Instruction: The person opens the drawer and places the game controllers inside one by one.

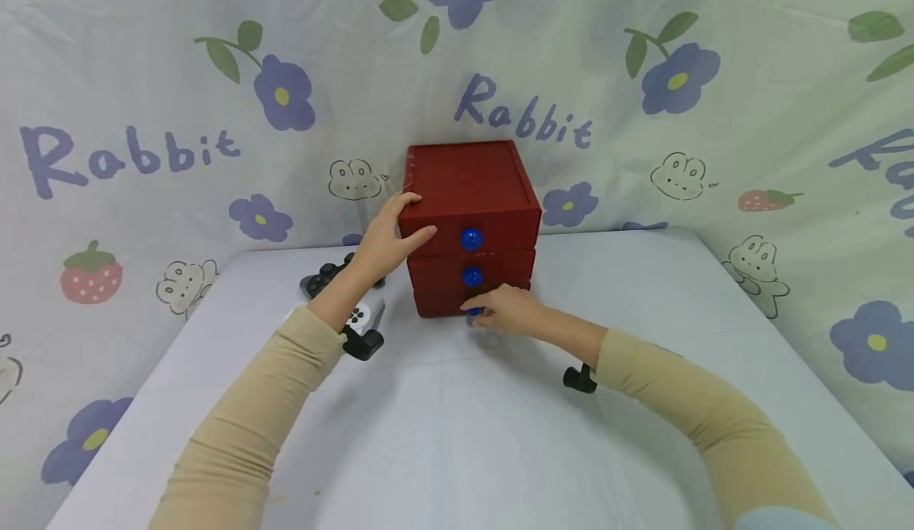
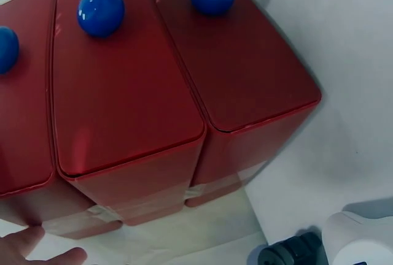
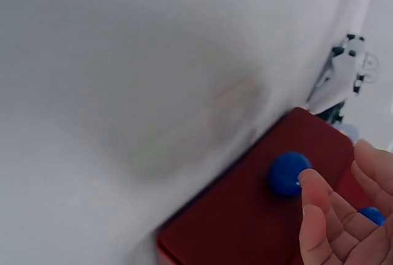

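A red cabinet [image 1: 467,177] with three stacked drawers stands at the back of the table. Each drawer front carries a round blue knob, such as the top knob [image 1: 471,239]. My left hand [image 1: 382,240] is at the cabinet's upper left front corner, fingers by the top edge and thumb spread before the front. Down at the lowest drawer, my right hand [image 1: 510,309] reaches to the bottom knob [image 3: 288,173]. Its fingers are bent loosely beside that knob, one fingertip close to the knob's edge; the right wrist view does not settle whether they touch.
Left of the cabinet, partly behind my left forearm, lie a white game controller [image 1: 359,316] and a black controller-like object [image 1: 324,278]. A white cloth covers the table [image 1: 457,435]. Right behind the cabinet hangs a printed curtain [image 1: 607,117] with flowers and rabbits.
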A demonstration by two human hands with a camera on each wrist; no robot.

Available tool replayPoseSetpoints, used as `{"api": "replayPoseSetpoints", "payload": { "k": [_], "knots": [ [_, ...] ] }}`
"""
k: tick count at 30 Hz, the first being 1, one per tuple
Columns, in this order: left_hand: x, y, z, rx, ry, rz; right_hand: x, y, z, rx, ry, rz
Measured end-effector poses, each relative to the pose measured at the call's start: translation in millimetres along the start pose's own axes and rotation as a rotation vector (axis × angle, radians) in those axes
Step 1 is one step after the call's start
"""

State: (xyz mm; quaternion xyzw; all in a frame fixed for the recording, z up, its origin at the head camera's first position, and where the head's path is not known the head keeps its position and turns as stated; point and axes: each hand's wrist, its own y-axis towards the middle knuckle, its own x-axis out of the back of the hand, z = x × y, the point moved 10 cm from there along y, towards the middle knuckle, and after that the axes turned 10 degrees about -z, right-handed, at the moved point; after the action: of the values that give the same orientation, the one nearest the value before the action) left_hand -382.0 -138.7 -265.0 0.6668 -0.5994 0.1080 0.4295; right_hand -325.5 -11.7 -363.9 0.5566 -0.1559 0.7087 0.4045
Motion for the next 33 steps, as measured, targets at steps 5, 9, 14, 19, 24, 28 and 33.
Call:
{"api": "replayPoseSetpoints", "payload": {
  "k": [5,9,14,19,24,28,33],
  "knots": [
    [-0.1,-0.1,0.3,0.003,0.004,0.0,19.7,-3.4,11.1,0.028,0.021,-0.027],
    [-0.2,-0.1,0.8,0.008,0.004,0.002,37.1,-3.4,17.4,0.026,0.008,-0.04],
    [0.1,-0.5,0.1,0.012,0.002,0.005,60.6,-3.1,24.9,0.027,-0.016,-0.07],
    [0.7,-0.6,-0.1,0.015,0.001,0.004,94.1,-1.5,32.8,0.041,-0.015,-0.149],
    [0.5,-0.5,-0.3,0.02,0.001,0.01,134.7,0.0,37.8,0.085,-0.038,-0.289],
    [0.7,-0.3,-0.6,0.019,-0.001,0.011,157.0,4.6,33.9,0.09,-0.072,-0.353],
    [0.5,0.1,0.1,0.02,0.004,0.015,165.0,15.7,13.4,0.047,-0.074,-0.349]
  ]
}}
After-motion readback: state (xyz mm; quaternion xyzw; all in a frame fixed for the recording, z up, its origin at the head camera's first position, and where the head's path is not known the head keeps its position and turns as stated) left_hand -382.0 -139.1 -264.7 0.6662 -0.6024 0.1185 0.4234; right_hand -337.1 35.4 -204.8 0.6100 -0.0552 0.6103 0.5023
